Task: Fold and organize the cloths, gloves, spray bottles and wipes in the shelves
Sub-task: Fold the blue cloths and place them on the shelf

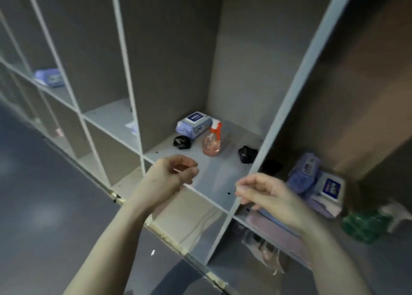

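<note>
Both hands hover in front of the grey shelf unit, level with the front edge of the middle shelf board (214,179). The left hand (174,174) has its fingers curled in toward the palm; the right hand (258,192) has its fingertips drawn together toward the thumb. The view is blurred, so whether either hand pinches something thin I cannot tell. The two hands are apart, with a stretch of bare shelf board showing between them.

Behind the hands, deeper in the same compartment, stands an orange spray bottle (211,143), upright. Just behind it and to its left lies a purple pack of wipes (194,125). A black bundle (181,142), perhaps a glove, lies just left of the bottle, and a second black bundle (246,154) lies to its right, near the upright divider.

In the compartment to the right, beyond the right hand, lie more purple wipe packs (312,172), one with a blue label (332,187), and a green spray bottle (365,225) on its side. Below the right wrist are folded pink cloths (274,228). Another purple pack (50,78) sits on a far-left shelf.
</note>
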`<action>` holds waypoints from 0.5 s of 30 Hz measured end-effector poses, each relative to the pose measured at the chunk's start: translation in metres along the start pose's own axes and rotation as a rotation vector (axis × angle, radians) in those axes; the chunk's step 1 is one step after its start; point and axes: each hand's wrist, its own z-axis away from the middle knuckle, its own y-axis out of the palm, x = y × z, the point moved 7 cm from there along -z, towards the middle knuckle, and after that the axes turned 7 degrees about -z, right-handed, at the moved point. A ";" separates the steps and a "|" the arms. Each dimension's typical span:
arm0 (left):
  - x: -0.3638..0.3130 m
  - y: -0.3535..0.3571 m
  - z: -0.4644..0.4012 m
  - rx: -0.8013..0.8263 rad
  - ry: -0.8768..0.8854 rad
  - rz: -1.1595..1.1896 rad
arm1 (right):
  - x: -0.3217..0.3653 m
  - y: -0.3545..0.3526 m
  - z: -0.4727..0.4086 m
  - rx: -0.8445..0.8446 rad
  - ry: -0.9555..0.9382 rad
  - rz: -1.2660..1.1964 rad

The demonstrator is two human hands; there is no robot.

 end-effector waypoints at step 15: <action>0.127 -0.274 0.017 -0.218 -0.079 -0.193 | 0.069 0.264 -0.119 0.119 -0.055 0.082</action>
